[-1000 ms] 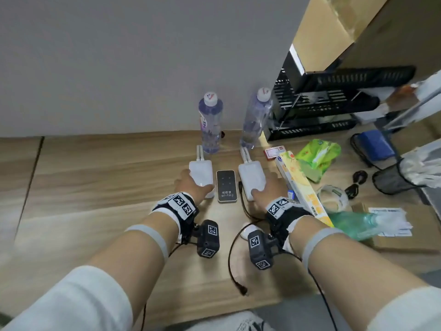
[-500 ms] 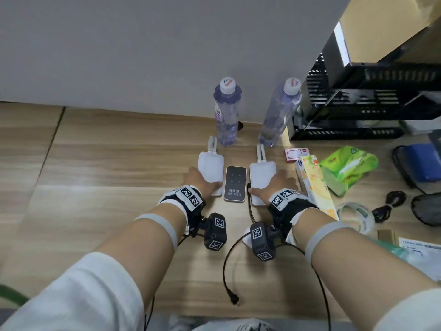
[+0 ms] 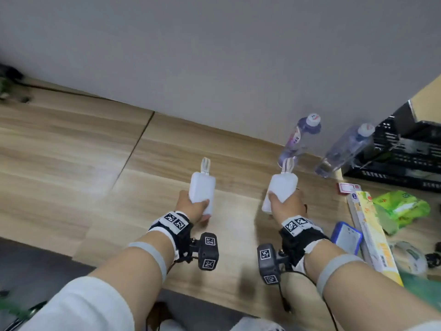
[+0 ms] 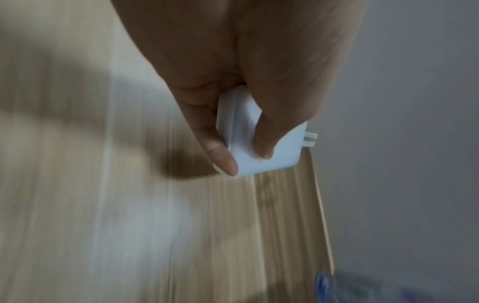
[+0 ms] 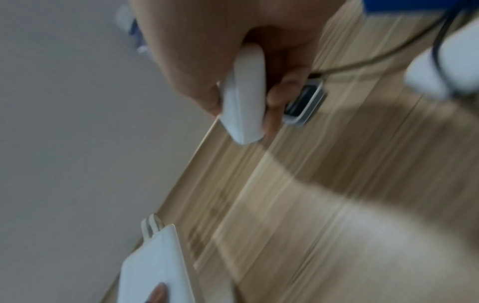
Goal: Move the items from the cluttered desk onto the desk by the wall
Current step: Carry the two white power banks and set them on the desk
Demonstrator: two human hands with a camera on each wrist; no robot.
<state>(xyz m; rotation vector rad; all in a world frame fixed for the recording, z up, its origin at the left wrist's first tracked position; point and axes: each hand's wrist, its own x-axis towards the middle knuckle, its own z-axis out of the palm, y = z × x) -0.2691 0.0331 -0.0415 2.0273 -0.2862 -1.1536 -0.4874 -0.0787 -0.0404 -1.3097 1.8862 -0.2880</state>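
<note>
each hand pinched a white power bank, left hand (image 3: 191, 206) and right hand (image 3: 286, 206), fingers curled round them above the worktop (image 3: 71, 144). best kept level and apart, cable loops forward, then set down gently.

Left grip (image 3: 193, 206) and right grip (image 3: 286, 206) each clench closed.

- Grey wall (image 3: 214, 56): plain, fills whole top half of head view; also seen w/ blur at right of left-wrist view & left of right-wrist view
- Green plant (image 3: 4, 88): far upper left edge, blurred, can't tell type
- Thin black cable (image 3: 59, 91): upper left, runs along base of wall
- Tan cardboard box (image 3: 429, 91): right edge, just above black mesh rack (image 3: 405, 163)
- Dark floor (image 3: 35, 263): lower left
- More green leaves (image 3: 12, 306): bottom left corner, blurred
- White item (image 3: 257, 327): bottom centre edge, cut off, can't tell what
</note>
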